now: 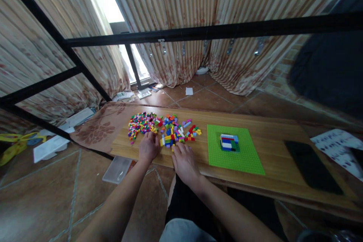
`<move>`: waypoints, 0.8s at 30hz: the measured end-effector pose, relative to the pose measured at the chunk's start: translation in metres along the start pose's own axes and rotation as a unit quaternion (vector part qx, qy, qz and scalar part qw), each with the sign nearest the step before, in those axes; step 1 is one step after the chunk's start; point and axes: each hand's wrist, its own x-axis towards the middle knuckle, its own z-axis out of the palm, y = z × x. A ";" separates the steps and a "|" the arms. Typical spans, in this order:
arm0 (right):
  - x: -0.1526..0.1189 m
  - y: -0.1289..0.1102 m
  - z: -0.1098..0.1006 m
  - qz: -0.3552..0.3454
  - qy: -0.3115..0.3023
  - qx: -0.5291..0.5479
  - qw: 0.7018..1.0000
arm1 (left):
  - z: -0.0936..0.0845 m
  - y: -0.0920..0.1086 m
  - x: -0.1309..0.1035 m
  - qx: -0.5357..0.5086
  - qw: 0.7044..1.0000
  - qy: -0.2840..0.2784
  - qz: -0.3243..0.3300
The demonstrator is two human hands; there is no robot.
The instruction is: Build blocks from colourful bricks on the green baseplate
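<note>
At the near edge of a pile of small colourful bricks [141, 121] rests my left hand [149, 146], its fingers bent down at the bricks; whether they hold one is too small to tell. Larger bricks [180, 130] are spread just right of that pile. My right hand [185, 162] touches the near side of these larger bricks with its fingers bent; its fingertips are too small to read. Between the hands lie blue and yellow bricks [167, 141]. To the right, a small block structure [229, 142] in white, red, blue and green stands on a green baseplate [244, 162].
The wooden table [272, 140] carries a dark flat object [313, 166] at its right. A clear plastic container [117, 169] sits below the left front edge. Black metal bars [181, 34] cross in front of the curtains. Printed paper [337, 147] lies at the far right.
</note>
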 end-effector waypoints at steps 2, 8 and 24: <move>0.005 -0.001 0.000 0.008 -0.007 -0.007 1.000 | 0.000 0.000 0.000 0.003 1.000 0.004 0.003; 0.016 0.001 0.009 0.039 -0.023 -0.019 0.999 | 0.003 -0.003 0.001 0.007 1.000 0.012 0.013; 0.027 0.003 0.020 0.037 -0.038 -0.040 0.998 | -0.001 0.001 0.002 0.009 1.000 0.002 0.006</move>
